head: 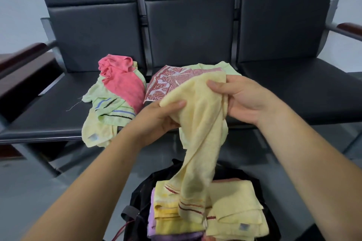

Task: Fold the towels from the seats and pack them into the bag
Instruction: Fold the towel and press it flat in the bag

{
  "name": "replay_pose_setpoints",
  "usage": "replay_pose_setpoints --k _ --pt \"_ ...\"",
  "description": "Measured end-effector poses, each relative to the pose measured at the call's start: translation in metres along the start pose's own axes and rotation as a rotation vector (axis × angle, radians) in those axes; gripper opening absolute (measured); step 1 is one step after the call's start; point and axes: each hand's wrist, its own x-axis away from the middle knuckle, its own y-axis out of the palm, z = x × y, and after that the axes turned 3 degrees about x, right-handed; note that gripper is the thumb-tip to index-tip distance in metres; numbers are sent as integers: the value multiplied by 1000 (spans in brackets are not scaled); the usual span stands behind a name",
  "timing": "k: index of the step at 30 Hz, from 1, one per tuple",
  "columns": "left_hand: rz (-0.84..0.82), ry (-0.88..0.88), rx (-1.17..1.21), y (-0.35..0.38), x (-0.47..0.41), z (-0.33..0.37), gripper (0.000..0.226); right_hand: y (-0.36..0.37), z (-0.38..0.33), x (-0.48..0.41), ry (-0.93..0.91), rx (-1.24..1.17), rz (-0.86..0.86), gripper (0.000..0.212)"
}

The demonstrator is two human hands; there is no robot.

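1. Holding up a pale yellow towel [197, 127] in front of the bench: both hands are on it, right at its top edge.
2. Over to the left hand [162, 117]. It pinches the near corner, with the thumb laid flat on top of the cloth and the fingers tucked underneath.
3. And the right hand [241, 100] grips the other side. The thumb presses on the front and the fingers curl round behind the bunched fabric.
4. That towel is hanging twisted and unfolded, and its red-striped lower end drapes onto the stack in the bag.
5. Down below, the black bag [143, 191] sits open on the floor just under the hands. It is packed with folded towels: a folded yellow towel [235, 213] on top at the right, and a purple towel [151, 221] peeking out at the left edge.
6. Up on the left of the black seats [293, 88] there is a loose heap. A pink towel [121, 82] lies on top and a green striped towel [111, 109] under it. A labelled yellow towel [96, 133] spills over the front edge.
7. On the middle seat, a red patterned cloth [164, 84] lies flat over a light green towel [227, 66]. Both are partly hidden behind the held towel.
8. A wooden armrest [23, 53] caps the bench on the left.
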Motion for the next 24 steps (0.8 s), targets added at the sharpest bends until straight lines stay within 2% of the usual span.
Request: replay_pose_setpoints --k 2,4,6,8,11,13,15,17,19,21,24 --pt "58 53 32 -1 3 9 22 -11 -5 5 29 220 52 25" --pt "64 111 -21 5 8 22 17 -15 -9 8 -84 367 143 18" --pt "77 201 -40 16 15 36 14 -10 -16 11 -262 219 173 25" --pt "143 313 -96 29 21 48 19 -6 -22 13 -307 6 113 33" --pt "244 390 -377 36 23 49 32 -10 -14 10 -96 163 122 39" --pt "266 358 -496 27 17 40 34 -13 -4 9 34 233 164 35" --pt "302 295 -540 22 17 34 41 -12 -2 8 76 215 210 29" --pt "328 270 -384 23 19 33 37 -12 -8 10 52 54 195 25" --pt "323 234 -76 26 19 36 27 -13 -13 12 17 -137 58 24" --pt "294 182 115 28 18 41 26 -10 -9 13 50 -81 -58 26" --pt "293 135 213 27 18 43 27 -6 9 8 160 133 -32 31"
